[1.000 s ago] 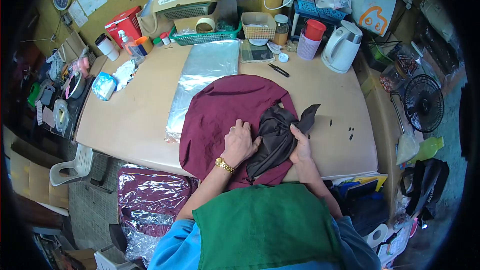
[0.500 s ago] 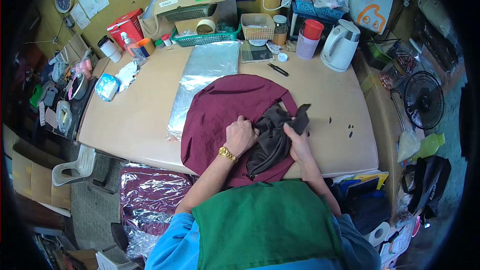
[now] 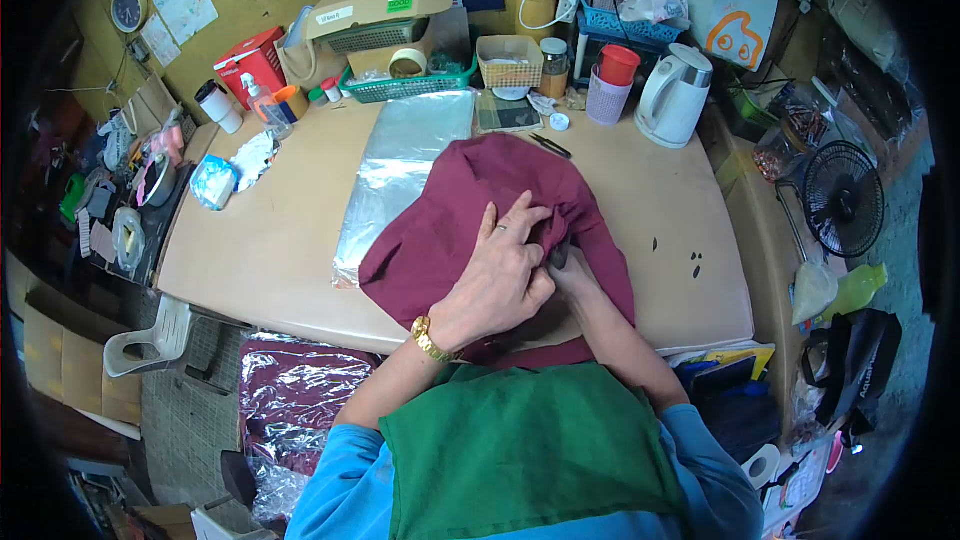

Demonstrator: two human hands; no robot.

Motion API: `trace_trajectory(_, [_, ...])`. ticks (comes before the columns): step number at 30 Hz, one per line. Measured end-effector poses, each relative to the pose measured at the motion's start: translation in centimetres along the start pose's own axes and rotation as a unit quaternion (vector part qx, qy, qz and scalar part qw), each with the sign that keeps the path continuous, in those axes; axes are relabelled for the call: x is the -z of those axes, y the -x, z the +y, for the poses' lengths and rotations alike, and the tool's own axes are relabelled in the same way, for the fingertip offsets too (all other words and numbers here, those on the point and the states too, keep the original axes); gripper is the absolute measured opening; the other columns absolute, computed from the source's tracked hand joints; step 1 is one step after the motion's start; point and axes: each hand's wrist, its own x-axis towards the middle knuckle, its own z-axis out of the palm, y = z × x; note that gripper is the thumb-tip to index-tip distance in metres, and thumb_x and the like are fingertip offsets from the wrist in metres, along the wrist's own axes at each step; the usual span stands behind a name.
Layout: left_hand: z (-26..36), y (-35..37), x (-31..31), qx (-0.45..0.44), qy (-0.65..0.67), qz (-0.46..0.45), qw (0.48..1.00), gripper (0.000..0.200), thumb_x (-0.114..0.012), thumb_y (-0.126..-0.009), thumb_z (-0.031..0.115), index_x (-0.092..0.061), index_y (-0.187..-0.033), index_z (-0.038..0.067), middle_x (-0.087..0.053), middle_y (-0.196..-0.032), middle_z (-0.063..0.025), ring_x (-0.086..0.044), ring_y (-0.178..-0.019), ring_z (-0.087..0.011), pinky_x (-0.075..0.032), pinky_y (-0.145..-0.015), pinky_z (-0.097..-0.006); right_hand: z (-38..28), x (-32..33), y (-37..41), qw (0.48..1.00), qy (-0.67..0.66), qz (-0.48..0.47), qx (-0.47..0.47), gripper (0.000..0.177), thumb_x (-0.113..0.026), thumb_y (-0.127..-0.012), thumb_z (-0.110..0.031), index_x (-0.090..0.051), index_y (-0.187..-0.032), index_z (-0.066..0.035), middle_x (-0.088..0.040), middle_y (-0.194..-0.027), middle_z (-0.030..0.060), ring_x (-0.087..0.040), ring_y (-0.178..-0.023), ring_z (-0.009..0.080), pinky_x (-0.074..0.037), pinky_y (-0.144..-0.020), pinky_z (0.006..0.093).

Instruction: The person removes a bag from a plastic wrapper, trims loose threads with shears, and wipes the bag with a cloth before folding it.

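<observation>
A maroon, bag-like cloth piece lies rumpled on the table in front of me. My left hand, with a gold watch at the wrist, rests across it; its outer fingers are raised apart while thumb and forefinger pinch the maroon cloth at a fold. Close beside it, my right hand reaches into that fold, its fingertips hidden by the fabric. Only a small bunched bit of dark cloth shows at the right fingers.
Flat clear plastic bags lie left of the cloth. Behind it are thread snips, a white kettle, a lilac cup and a green basket. Plastic-wrapped maroon goods sit below the table's front edge.
The dark cloth has gone from lying over the maroon piece to mostly hidden inside it. The maroon piece has shifted right, and my left hand has turned palm-down with some fingers lifted.
</observation>
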Motion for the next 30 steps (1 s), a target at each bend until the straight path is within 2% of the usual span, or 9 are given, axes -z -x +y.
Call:
trace_trajectory(1, [0.3,-0.1,0.2,-0.025,0.011,-0.012,1.000,0.014,-0.056,-0.074,0.007,-0.058,-0.069,-0.005,-0.047,-0.139,-0.0257,-0.031,-0.144,-0.0440,-0.019,-0.115,-0.0663,0.1,-0.2,-0.6,1.000,0.001,0.001,0.002,0.061,-0.063,-0.096,-0.018,-0.036,-0.149,-0.005,-0.045,-0.148,0.0094,-0.045,-0.136,0.0224,-0.039,-0.112,0.0382])
trace_trajectory(2, [0.0,-0.3,0.2,-0.019,0.042,-0.005,0.999,0.013,-0.055,-0.074,0.007,-0.055,-0.066,-0.003,-0.043,-0.147,-0.0228,-0.024,-0.148,-0.0429,-0.014,-0.116,-0.0675,0.6,-0.9,-1.4,0.949,-0.303,-0.061,0.063,0.061,-0.061,-0.097,-0.025,-0.035,-0.150,-0.008,-0.042,-0.150,0.0087,-0.042,-0.138,0.0231,-0.037,-0.114,0.0392])
trace_trajectory(3, [-0.1,-0.5,0.4,-0.020,0.041,-0.005,0.999,0.013,-0.055,-0.074,0.007,-0.055,-0.066,-0.003,-0.043,-0.147,-0.0228,-0.024,-0.148,-0.0429,-0.014,-0.116,-0.0675,-0.4,-2.2,-1.9,0.801,-0.575,-0.118,0.117,0.061,-0.058,-0.098,-0.031,-0.034,-0.150,-0.010,-0.039,-0.152,0.0079,-0.040,-0.141,0.0238,-0.035,-0.115,0.0402])
trace_trajectory(5, [0.1,-1.1,1.2,-0.041,0.044,0.028,0.998,0.013,-0.054,-0.073,0.006,-0.054,-0.064,-0.003,-0.040,-0.151,-0.0205,-0.021,-0.150,-0.0419,-0.013,-0.116,-0.0677,-2.4,-4.2,-1.9,0.873,-0.475,-0.005,0.113,0.067,-0.057,-0.095,-0.043,-0.033,-0.152,-0.017,-0.036,-0.156,0.0068,-0.036,-0.144,0.0262,-0.031,-0.118,0.0424])
trace_trajectory(10, [1.5,-1.5,2.8,-0.058,0.075,0.003,0.995,0.016,-0.052,-0.074,0.008,-0.048,-0.059,0.002,-0.040,-0.154,-0.0188,-0.015,-0.151,-0.0425,0.013,-0.111,-0.0708,-4.3,-4.2,-4.2,0.891,-0.419,0.024,0.172,0.066,-0.057,-0.094,-0.042,-0.035,-0.151,-0.016,-0.036,-0.156,0.0076,-0.036,-0.144,0.0267,-0.031,-0.118,0.0423])
trace_trajectory(23, [2.4,-0.9,-0.4,-0.093,0.354,-0.017,0.930,0.019,-0.050,-0.080,0.007,-0.043,-0.062,0.006,-0.039,-0.154,-0.0199,-0.011,-0.153,-0.0412,0.018,-0.115,-0.0593,-5.4,-0.1,-3.1,0.921,-0.316,0.119,0.192,0.066,-0.059,-0.092,-0.040,-0.038,-0.149,-0.015,-0.038,-0.155,0.0098,-0.037,-0.143,0.0282,-0.031,-0.118,0.0422])
trace_trajectory(27, [1.7,1.1,-1.0,-0.101,0.333,-0.043,0.937,0.010,-0.051,-0.081,0.008,-0.049,-0.072,0.006,-0.040,-0.153,-0.0211,-0.017,-0.151,-0.0426,0.004,-0.118,-0.0596,-7.4,3.5,-4.3,0.918,-0.289,0.156,0.224,0.065,-0.059,-0.091,-0.039,-0.039,-0.148,-0.014,-0.038,-0.155,0.0105,-0.037,-0.143,0.0286,-0.031,-0.118,0.0422])
trace_trajectory(29, [0.1,1.9,0.0,-0.095,0.313,0.042,0.944,0.006,-0.054,-0.080,0.008,-0.056,-0.085,0.006,-0.041,-0.151,-0.0245,-0.025,-0.147,-0.0432,-0.011,-0.118,-0.0573,-9.3,6.1,-3.6,0.906,-0.283,0.175,0.261,0.065,-0.059,-0.091,-0.039,-0.039,-0.148,-0.014,-0.039,-0.154,0.0108,-0.038,-0.143,0.0288,-0.031,-0.118,0.0422])
trace_trajectory(30, [-1.0,2.2,0.6,-0.080,0.202,0.170,0.961,0.020,-0.056,-0.081,0.012,-0.058,-0.099,0.005,-0.040,-0.150,-0.0270,-0.032,-0.143,-0.0424,-0.021,-0.116,-0.0540,-10.0,7.2,-2.7,0.901,-0.281,0.180,0.278,0.065,-0.059,-0.091,-0.038,-0.040,-0.148,-0.014,-0.039,-0.154,0.0110,-0.038,-0.143,0.0289,-0.031,-0.118,0.0421])
